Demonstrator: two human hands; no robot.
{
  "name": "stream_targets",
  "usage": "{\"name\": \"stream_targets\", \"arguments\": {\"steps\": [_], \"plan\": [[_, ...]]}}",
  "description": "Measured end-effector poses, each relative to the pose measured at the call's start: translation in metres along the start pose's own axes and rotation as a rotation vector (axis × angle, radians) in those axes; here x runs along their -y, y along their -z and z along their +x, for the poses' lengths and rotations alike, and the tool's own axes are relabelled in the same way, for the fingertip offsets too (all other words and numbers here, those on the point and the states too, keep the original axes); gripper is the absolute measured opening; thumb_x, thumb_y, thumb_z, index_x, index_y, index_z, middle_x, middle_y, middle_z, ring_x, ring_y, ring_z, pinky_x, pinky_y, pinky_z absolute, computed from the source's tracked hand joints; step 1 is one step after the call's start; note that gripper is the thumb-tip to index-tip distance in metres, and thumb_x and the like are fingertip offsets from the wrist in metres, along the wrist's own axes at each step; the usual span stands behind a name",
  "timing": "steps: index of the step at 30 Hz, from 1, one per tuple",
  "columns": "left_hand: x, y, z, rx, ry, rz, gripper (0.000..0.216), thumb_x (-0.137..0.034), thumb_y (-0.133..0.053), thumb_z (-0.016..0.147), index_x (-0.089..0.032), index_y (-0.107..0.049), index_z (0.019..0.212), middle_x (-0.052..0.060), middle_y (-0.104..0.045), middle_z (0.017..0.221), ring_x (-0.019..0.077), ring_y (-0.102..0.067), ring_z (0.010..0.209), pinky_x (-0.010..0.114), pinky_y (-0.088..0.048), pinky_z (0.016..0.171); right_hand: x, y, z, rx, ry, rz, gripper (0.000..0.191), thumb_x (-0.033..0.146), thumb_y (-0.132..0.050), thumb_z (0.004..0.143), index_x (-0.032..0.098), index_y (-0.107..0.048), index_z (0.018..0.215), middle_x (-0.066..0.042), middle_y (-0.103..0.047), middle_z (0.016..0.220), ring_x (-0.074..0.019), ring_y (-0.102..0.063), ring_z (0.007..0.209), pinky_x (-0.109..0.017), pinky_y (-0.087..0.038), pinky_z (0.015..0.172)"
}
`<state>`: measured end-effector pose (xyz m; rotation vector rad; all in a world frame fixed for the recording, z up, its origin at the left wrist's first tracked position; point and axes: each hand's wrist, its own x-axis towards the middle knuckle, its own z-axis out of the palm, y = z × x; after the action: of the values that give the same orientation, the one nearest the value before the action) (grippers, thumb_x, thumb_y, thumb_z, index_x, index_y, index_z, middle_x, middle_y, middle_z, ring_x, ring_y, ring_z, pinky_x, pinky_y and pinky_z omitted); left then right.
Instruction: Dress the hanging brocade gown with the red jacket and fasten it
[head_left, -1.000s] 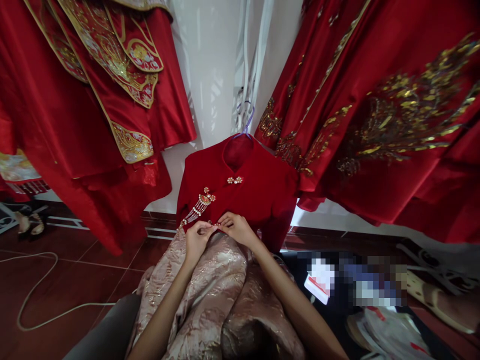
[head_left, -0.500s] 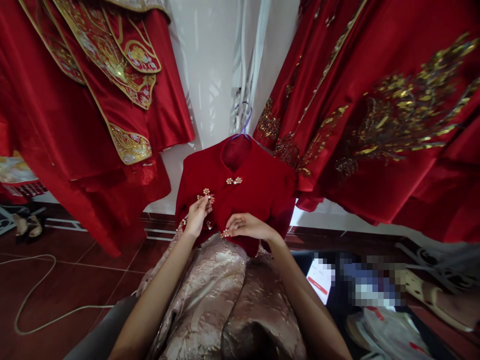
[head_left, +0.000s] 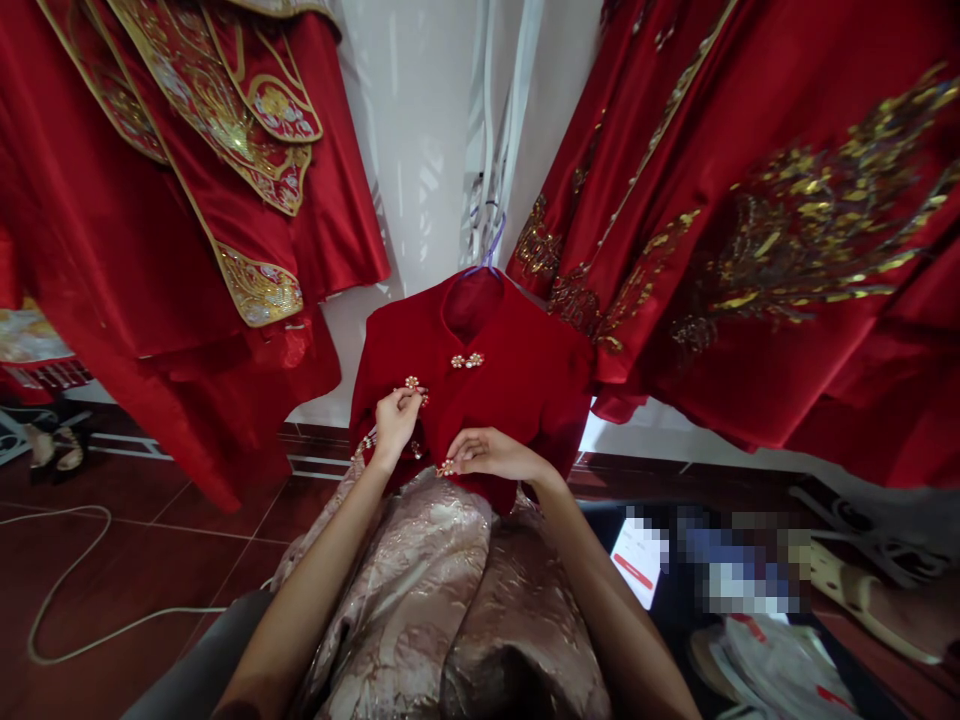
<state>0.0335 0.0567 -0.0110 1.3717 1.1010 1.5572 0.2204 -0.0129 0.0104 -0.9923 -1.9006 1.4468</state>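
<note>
A dark red jacket (head_left: pixel 495 400) hangs on a purple hanger (head_left: pixel 491 250) in front of me. A beaded flower clasp (head_left: pixel 468 361) sits at its neck opening. My left hand (head_left: pixel 396 428) is closed in a pinch on another flower clasp (head_left: pixel 412 383), at the left side of the jacket's front. My right hand (head_left: pixel 491 453) lies over the lower front, thumb and fingers pinching a third flower clasp (head_left: pixel 445 468). More beads (head_left: pixel 417 450) show beside my left wrist. Below the hands, shiny pinkish-beige fabric (head_left: pixel 420 590) covers my lap.
Red embroidered garments (head_left: pixel 262 200) hang on the left, and red sequinned ones (head_left: pixel 810 220) on the right. A lit phone (head_left: pixel 637 560) lies at the right near clear plastic packages (head_left: pixel 780 665). A white cable (head_left: pixel 52 590) curls on the tiled floor.
My right hand's clasp has shifted slightly left and its angle has changed a little. My left hand stays on its clasp with a small finger movement.
</note>
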Motion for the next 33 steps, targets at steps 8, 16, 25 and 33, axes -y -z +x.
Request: {"name": "stream_targets", "arguments": {"steps": [8, 16, 25, 33], "plan": [[-0.035, -0.018, -0.004, 0.251, -0.080, 0.050, 0.034, -0.045, -0.052, 0.082, -0.014, -0.065, 0.078, 0.003, -0.066, 0.070, 0.0136, -0.061, 0.067, 0.024, -0.048, 0.062, 0.002, 0.013, -0.011, 0.096, -0.063, -0.005, 0.028, 0.023, -0.073, 0.066, 0.014, -0.060, 0.088, -0.002, -0.065, 0.082, -0.0105, -0.059, 0.074, -0.026, -0.046, 0.073], [-0.074, -0.029, 0.018, 0.370, -0.785, 0.737, 0.025, -0.037, -0.042, 0.091, -0.019, -0.056, 0.101, 0.007, -0.055, 0.101, 0.0188, -0.053, 0.097, 0.033, -0.049, 0.082, 0.004, 0.036, -0.029, 0.080, -0.073, -0.051, 0.021, 0.014, -0.063, 0.069, 0.015, -0.056, 0.089, 0.000, -0.062, 0.080, -0.0090, -0.057, 0.073, -0.023, -0.043, 0.069], [-0.090, -0.034, 0.036, 0.380, -1.044, 1.006, 0.025, -0.034, -0.039, 0.092, -0.017, -0.056, 0.100, 0.010, -0.051, 0.105, 0.0217, -0.048, 0.096, 0.038, -0.043, 0.084, 0.003, 0.048, -0.039, 0.049, -0.129, -0.089, 0.034, 0.030, -0.068, 0.071, 0.015, -0.056, 0.099, -0.006, -0.066, 0.089, -0.0139, -0.062, 0.085, -0.031, -0.047, 0.082], [-0.097, -0.040, 0.036, 0.425, -1.147, 1.119, 0.019, -0.027, -0.042, 0.090, -0.014, -0.054, 0.095, 0.012, -0.054, 0.105, 0.0233, -0.048, 0.100, 0.042, -0.038, 0.089, 0.004, 0.033, -0.031, -0.007, -0.175, -0.119, 0.037, 0.035, -0.067, 0.072, 0.014, -0.057, 0.101, -0.008, -0.067, 0.092, -0.0164, -0.063, 0.089, -0.035, -0.046, 0.087]]}}
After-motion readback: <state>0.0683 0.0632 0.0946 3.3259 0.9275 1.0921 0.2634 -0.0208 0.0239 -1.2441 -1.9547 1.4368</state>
